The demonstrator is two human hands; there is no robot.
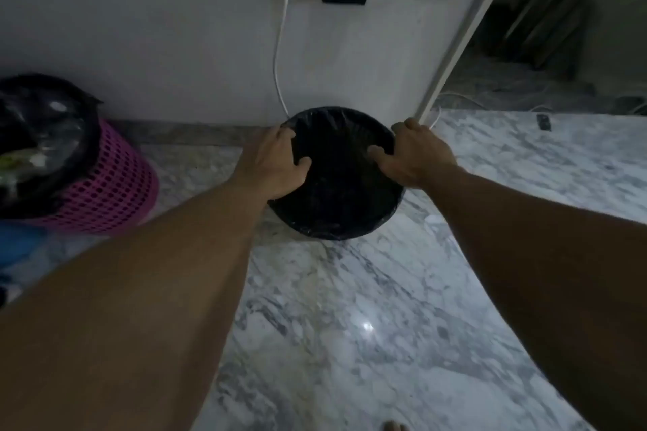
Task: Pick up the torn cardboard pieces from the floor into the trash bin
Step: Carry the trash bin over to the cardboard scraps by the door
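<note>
Against the pale wall, on the grey-veined marble floor [350,308], stands a round trash bin lined with a black plastic bag [336,217]. The left hand [276,164] and right hand [415,156] grip opposite sides of its rim, fingers curled over the edge. Its inside is too dark to read; no cardboard shows. A pink mesh basket [115,185] sits cut off at left.

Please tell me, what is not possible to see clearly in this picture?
- Inside of the black-lined trash bin, head view: too dark; torn cardboard cannot be confirmed.
- Left hand and right hand fingers: curled over the rim, tips hidden.
- Pink basket: cut off by the left edge.
</note>
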